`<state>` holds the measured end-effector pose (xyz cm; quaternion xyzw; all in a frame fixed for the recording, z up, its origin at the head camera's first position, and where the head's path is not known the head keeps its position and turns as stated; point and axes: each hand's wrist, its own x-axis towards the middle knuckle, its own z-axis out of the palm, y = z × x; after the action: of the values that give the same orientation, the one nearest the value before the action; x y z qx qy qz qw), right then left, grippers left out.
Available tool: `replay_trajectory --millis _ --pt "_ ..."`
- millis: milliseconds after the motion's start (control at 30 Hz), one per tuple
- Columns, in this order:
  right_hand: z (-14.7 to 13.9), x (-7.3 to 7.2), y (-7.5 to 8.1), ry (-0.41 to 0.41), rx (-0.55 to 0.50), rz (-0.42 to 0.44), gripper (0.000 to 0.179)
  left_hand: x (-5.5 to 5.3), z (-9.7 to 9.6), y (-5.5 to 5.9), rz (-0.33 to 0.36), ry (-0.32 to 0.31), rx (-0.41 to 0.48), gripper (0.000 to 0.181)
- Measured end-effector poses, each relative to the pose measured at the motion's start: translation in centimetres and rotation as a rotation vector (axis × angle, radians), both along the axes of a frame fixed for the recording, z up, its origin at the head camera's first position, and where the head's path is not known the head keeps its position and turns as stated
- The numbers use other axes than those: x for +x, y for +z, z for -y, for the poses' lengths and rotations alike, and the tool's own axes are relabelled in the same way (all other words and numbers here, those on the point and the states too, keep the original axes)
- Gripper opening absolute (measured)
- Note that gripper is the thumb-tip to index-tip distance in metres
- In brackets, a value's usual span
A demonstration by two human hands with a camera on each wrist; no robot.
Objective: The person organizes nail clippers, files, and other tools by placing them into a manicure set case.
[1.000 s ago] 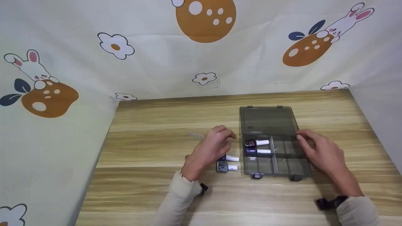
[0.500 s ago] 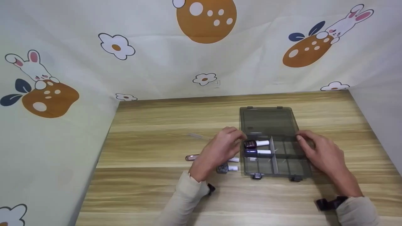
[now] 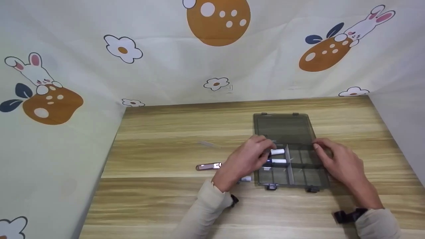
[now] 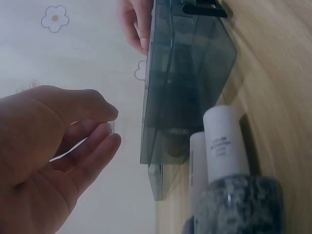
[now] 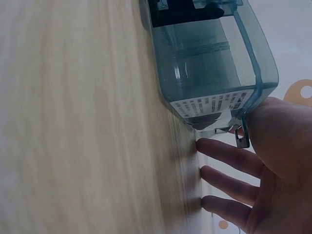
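Over the left part of a grey see-through compartment box (image 3: 282, 127), my left hand (image 3: 244, 157) pinches a small clear piece (image 4: 111, 127) between thumb and fingertips; its kind cannot be made out. Inside the box lie two nail polish bottles, whose white caps (image 3: 278, 151) show past my fingers. At the box's right side, my right hand (image 3: 342, 161) touches the edge near the hinge with thumb and forefinger. Its other fingers (image 5: 229, 156) are extended, tips down at the table. A glitter nail polish bottle (image 4: 239, 204) stands out in the left wrist view, beside another white cap (image 4: 197, 165).
Left of the box, a nail clipper (image 3: 208, 166) lies on the wooden table (image 3: 149, 199). Behind it is a thin clear strip (image 3: 208, 144). The box has upright dividers (image 3: 289, 166) and two front latches (image 3: 271, 186). A patterned cloth (image 3: 166, 73) hangs behind the table.
My left hand has moved right, from beside the box to over its left compartments. The nail clipper has come into full view, and a blue bottle is now hidden. My right hand stays put.
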<state>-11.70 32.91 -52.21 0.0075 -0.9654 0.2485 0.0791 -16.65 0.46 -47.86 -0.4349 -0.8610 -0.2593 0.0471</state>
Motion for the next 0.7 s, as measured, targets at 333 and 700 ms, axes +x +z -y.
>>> replay_trajectory --millis 333,700 --pt "0.0 0.1 -0.1 0.001 0.003 -0.018 0.031 0.0 -1.7 -0.6 -0.032 -0.047 -0.019 0.026" --pt "0.0 0.1 0.1 -0.015 0.008 0.0 0.034 0.4 -3.4 -1.0 -0.033 -0.085 -0.035 0.02"
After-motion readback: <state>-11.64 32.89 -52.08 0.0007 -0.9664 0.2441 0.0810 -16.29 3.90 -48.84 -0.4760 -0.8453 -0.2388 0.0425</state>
